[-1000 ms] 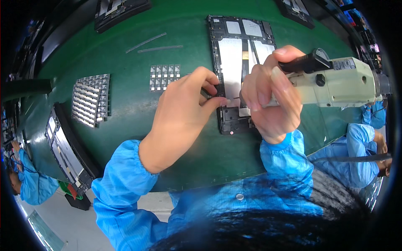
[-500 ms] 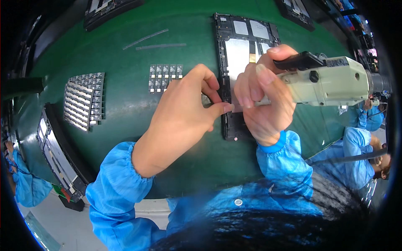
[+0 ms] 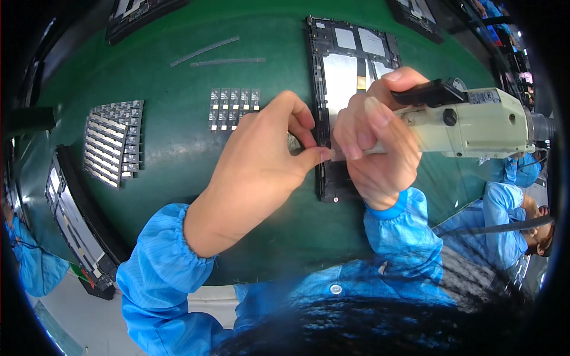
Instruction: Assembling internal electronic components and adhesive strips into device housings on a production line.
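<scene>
Your right hand [image 3: 383, 142] and the pale power driver [image 3: 475, 124] it grips have closed in on your left hand [image 3: 255, 157] over the past second. That left hand is curled, its thumb at the left edge of the dark-framed panel [image 3: 341, 77], right of centre in the frame; whether it pinches a part cannot be told. You appear to be fastening at that edge; the next move likely calls for a steady tip, now hidden. Beyond, on the green desk [image 3: 267, 243], lie a block of small boards [image 3: 234, 110], upper centre, and a board stack [image 3: 113, 142], left.
</scene>
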### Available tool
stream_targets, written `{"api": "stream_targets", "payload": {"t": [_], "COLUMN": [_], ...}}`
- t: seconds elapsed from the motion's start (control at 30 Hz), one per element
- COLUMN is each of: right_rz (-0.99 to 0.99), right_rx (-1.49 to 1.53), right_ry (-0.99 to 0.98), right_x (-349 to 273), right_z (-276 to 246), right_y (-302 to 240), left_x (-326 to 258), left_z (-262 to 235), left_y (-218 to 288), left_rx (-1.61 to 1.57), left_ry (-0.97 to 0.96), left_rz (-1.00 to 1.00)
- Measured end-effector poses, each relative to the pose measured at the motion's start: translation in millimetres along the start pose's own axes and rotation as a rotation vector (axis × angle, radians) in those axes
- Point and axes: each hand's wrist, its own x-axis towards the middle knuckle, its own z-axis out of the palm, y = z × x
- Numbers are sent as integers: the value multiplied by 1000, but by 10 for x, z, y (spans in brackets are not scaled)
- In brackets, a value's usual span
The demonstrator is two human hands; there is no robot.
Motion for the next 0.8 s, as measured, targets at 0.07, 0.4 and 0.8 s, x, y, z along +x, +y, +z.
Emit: {"api": "stream_targets", "payload": {"t": [0.07,0.4,0.8], "right_rz": [-33,-28,64], "right_rx": [-15,-125,-200], "right_ry": [-14,-86,-39], "right_x": [4,-11,-41], "right_z": [-5,7,159], "right_y": [4,11,-78], "left_x": [-6,-20,-7], "left_z": [2,-4,16], "left_y": [-3,22,-21], "left_rx": [-7,22,17], "left_ry": [-6,4,28], "left_rz": [16,-12,46]}}
